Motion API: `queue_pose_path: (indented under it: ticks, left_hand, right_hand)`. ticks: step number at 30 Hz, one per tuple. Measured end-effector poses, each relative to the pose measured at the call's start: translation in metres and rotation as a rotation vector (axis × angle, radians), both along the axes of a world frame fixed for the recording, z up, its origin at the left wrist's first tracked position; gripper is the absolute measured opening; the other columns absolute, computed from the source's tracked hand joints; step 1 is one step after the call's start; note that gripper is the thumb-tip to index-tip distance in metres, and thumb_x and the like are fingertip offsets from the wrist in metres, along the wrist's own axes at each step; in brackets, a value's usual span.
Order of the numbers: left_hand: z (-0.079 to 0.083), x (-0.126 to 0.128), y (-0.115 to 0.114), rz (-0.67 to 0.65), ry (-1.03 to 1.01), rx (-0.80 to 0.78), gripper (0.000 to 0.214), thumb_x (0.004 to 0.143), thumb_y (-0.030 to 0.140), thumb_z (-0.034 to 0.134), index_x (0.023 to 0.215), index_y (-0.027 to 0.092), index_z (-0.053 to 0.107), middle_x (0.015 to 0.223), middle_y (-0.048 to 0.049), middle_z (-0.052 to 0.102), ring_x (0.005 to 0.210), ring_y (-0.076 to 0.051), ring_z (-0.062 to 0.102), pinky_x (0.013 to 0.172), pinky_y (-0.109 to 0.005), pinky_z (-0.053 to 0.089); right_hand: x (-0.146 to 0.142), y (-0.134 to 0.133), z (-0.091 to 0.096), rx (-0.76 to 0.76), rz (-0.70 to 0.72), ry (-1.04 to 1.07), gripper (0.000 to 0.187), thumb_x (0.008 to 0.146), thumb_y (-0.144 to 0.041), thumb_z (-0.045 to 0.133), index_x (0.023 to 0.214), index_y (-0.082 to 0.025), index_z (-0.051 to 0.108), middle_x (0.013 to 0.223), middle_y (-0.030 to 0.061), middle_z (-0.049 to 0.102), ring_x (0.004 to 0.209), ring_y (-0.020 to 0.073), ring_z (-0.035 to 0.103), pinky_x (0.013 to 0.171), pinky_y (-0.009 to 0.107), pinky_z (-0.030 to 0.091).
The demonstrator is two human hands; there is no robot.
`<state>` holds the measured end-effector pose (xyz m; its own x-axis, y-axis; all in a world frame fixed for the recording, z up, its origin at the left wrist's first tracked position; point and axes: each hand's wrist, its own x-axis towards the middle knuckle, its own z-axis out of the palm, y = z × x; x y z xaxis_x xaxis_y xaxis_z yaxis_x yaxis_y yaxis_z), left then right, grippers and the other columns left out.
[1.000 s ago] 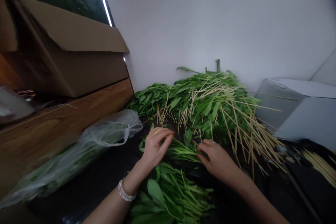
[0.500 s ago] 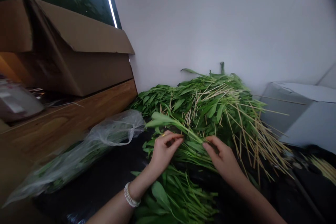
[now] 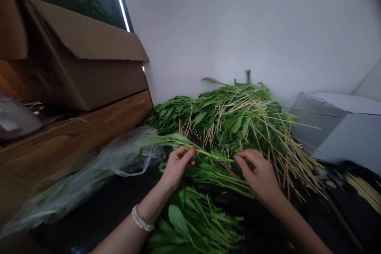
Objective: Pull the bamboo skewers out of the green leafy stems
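My left hand [image 3: 178, 163] pinches a leafy green stalk [image 3: 208, 153] between thumb and fingers; its leaves point left, its bare stem right. Just beyond the stem's right end, my right hand [image 3: 257, 170] has thumb and fingertips together; what they grip, if anything, is too small to make out. Beneath both hands lies a bunch of loose green stalks [image 3: 220, 178]. Closer to me is another leafy bunch [image 3: 193, 222]. Behind the hands rises a big heap of greens [image 3: 208, 107], with many thin pale sticks [image 3: 285, 158] in it, their ends jutting right.
A clear plastic bag [image 3: 89, 178] of greens lies at left, beside a wooden ledge [image 3: 119, 117] bearing an open cardboard box [image 3: 110, 79]. Black sheeting [image 3: 110, 210] covers the surface. At right stand a white box [image 3: 351, 131] and more pale sticks [image 3: 363, 188].
My left hand has closed on the stalk and moved slightly left and down. The stalk shifted left with it, its stem end drawing away from my right fingertips. My right hand shifted slightly right.
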<state>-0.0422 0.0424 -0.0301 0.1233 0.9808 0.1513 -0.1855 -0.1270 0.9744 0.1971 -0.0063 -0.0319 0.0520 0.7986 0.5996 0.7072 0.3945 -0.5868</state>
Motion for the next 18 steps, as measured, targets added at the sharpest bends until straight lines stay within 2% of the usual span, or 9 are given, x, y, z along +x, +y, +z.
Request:
queue_pose_path:
  ticks: [3, 6, 9, 13, 15, 18]
  left_hand:
    - [0.0, 0.002, -0.001, -0.005, 0.012, 0.004, 0.029, 0.074, 0.04, 0.071, 0.085, 0.013, 0.069, 0.074, -0.0026, 0.067, 0.05, -0.005, 0.047, 0.047, -0.017, 0.033]
    - [-0.002, 0.003, -0.001, -0.019, 0.058, 0.025, 0.032, 0.075, 0.042, 0.069, 0.087, 0.013, 0.069, 0.078, -0.0036, 0.068, 0.051, -0.006, 0.049, 0.048, -0.018, 0.034]
    - [-0.005, 0.002, -0.001, -0.039, 0.234, 0.083, 0.033, 0.08, 0.045, 0.062, 0.087, 0.013, 0.068, 0.075, -0.0039, 0.069, 0.046, -0.007, 0.048, 0.046, -0.02, 0.034]
    - [-0.008, -0.004, -0.005, 0.051, 0.596, 0.349, 0.04, 0.089, 0.04, 0.049, 0.061, 0.015, 0.064, 0.056, -0.0017, 0.061, 0.049, -0.012, 0.051, 0.05, -0.024, 0.039]
    - [-0.007, -0.007, -0.005, 0.147, 0.669, 0.494, 0.034, 0.09, 0.034, 0.049, 0.067, 0.017, 0.066, 0.061, -0.0022, 0.063, 0.056, -0.014, 0.056, 0.056, -0.025, 0.042]
    - [-0.004, -0.012, -0.002, 0.295, 0.665, 0.637, 0.017, 0.088, 0.024, 0.053, 0.094, 0.019, 0.069, 0.081, -0.0035, 0.068, 0.071, -0.015, 0.062, 0.067, -0.026, 0.046]
  right_hand:
    - [-0.009, -0.001, -0.004, -0.091, 0.126, -0.081, 0.024, 0.091, -0.037, 0.046, 0.092, -0.022, 0.065, 0.09, 0.0046, 0.066, 0.09, 0.02, 0.057, 0.082, 0.033, 0.042]
    - [-0.013, 0.0, -0.011, -0.226, 0.217, -0.073, 0.025, 0.09, -0.037, 0.045, 0.089, -0.023, 0.066, 0.086, 0.0035, 0.067, 0.085, 0.0193, 0.059, 0.079, 0.033, 0.043]
    - [-0.008, 0.005, -0.016, -0.319, 0.178, 0.076, 0.024, 0.085, -0.041, 0.051, 0.086, -0.022, 0.066, 0.086, 0.0031, 0.067, 0.081, 0.0188, 0.059, 0.076, 0.032, 0.043]
    - [0.002, 0.011, -0.017, -0.422, 0.123, 0.371, 0.031, 0.077, -0.049, 0.057, 0.082, -0.02, 0.065, 0.076, 0.0018, 0.066, 0.071, 0.0175, 0.059, 0.068, 0.029, 0.044]
    - [0.005, 0.013, -0.016, -0.443, 0.136, 0.459, 0.033, 0.074, -0.052, 0.059, 0.076, -0.019, 0.064, 0.07, 0.0006, 0.064, 0.068, 0.0166, 0.057, 0.066, 0.028, 0.044]
    - [0.007, 0.014, -0.016, -0.506, 0.145, 0.568, 0.035, 0.071, -0.055, 0.061, 0.069, -0.02, 0.062, 0.066, -0.0009, 0.06, 0.066, 0.0159, 0.056, 0.064, 0.027, 0.043]
